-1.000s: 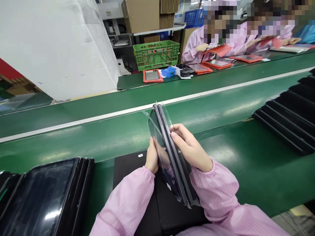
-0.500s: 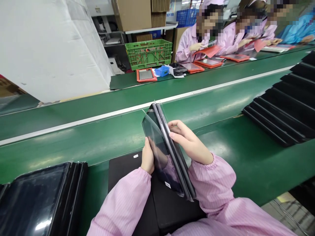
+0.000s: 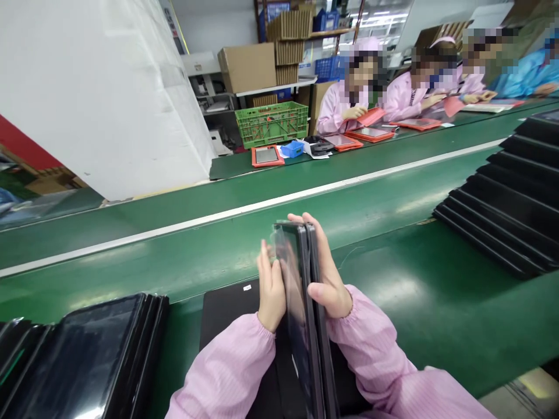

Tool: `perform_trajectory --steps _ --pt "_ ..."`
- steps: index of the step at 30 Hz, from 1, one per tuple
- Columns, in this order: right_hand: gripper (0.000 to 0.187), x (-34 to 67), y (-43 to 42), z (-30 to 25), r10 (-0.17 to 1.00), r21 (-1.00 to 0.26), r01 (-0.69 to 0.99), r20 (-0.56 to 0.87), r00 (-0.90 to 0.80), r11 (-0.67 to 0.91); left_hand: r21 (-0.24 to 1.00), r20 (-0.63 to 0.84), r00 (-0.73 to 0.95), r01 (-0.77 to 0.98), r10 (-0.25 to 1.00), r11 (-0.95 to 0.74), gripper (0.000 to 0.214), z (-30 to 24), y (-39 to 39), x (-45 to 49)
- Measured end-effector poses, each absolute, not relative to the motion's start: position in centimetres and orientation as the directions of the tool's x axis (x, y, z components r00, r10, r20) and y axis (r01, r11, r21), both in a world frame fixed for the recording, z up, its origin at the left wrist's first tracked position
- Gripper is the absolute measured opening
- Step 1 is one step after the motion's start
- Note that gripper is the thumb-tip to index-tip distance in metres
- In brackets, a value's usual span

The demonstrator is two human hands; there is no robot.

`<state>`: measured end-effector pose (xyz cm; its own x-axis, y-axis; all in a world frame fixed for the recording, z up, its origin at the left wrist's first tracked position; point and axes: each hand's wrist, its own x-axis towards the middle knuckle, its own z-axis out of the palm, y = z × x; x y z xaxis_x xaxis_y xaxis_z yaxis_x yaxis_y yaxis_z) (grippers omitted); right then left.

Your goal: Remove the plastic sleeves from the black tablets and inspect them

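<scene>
Between my hands stands a dark tablet pair [image 3: 303,308], upright on edge, with a clear plastic film [image 3: 286,262] over its near-left face. My left hand [image 3: 271,288] presses flat against that film, fingers up and slightly blurred. My right hand [image 3: 325,267] wraps the far side, fingers over the top edge and thumb on the face. The lower end reaches down towards a black pad [image 3: 231,308] on the belt. Whether the dark slabs are separate devices or one folded case cannot be told.
A green conveyor belt [image 3: 384,262] with a white stripe runs across. Stacked black tablets [image 3: 87,355] lie at lower left, and a fanned row [image 3: 493,198] lies at right. Beyond, co-workers in pink smocks handle orange-framed tablets; a green crate [image 3: 271,123] stands behind.
The tablet has swung from a leaning slant to nearly upright, with the film closer against it. My right hand has moved up around its top edge. The view has tilted upward.
</scene>
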<state>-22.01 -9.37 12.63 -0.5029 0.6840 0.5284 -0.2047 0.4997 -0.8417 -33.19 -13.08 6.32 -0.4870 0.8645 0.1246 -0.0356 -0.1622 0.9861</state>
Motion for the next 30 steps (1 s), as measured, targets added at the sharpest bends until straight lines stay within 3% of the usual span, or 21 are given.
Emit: perform_trajectory --steps 3,5,9,14,21,26,30 --pt "0.089 -22.6 -10.1 12.8 0.63 -0.8 -0.222 0.581 -0.515 0.557 0.87 0.492 -0.391 0.217 0.778 -0.442 0.06 10.1 -13.5 -33.8" --pt "0.087 -22.6 -10.2 13.0 0.617 -0.791 -0.209 0.587 -0.524 0.575 0.804 0.594 -0.274 0.167 0.757 -0.571 0.054 12.5 -13.5 -33.8" --pt "0.078 -21.8 -9.9 13.2 0.62 -0.812 -0.229 0.564 -0.546 0.537 0.791 0.588 -0.259 -0.013 0.766 -0.612 0.052 14.4 -13.2 -33.2" --pt "0.072 -21.0 -9.4 13.1 0.609 -0.823 -0.298 0.561 -0.561 0.484 0.793 0.572 -0.2 -0.111 0.795 -0.599 0.061 13.3 -12.7 -33.2" --pt "0.07 -21.1 -10.0 13.4 0.59 -0.762 -0.36 0.646 -0.485 0.538 0.703 0.696 -0.133 -0.069 0.705 -0.707 0.071 13.3 -12.6 -33.3" --pt "0.066 -20.5 -11.0 14.1 0.589 -0.758 -0.369 0.651 -0.479 0.538 0.659 0.744 -0.134 -0.013 0.655 -0.752 0.067 13.8 -13.3 -32.6" --pt "0.065 -20.2 -11.1 14.3 0.596 -0.767 -0.363 0.641 -0.484 0.53 0.659 0.739 -0.124 -0.07 0.662 -0.749 0.064 14.1 -13.4 -32.5"
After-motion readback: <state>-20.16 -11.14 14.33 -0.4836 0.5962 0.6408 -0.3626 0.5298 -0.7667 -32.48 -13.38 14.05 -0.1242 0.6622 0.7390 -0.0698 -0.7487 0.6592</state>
